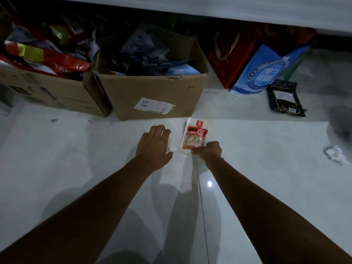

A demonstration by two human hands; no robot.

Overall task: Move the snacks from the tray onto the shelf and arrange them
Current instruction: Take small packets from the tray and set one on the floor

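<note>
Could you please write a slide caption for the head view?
Right hand pinches a peanut packet on the floor, left hand open beside it, before a snack-filled box.

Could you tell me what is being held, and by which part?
The right hand grips the peanut packet at its near bottom edge; the left hand rests on the floor, holding nothing.

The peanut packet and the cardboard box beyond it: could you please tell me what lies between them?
Nothing lies there: the head view shows only a thin sliver of bare white floor between the peanut packet and its far edge's neighbour, the cardboard box.
</note>
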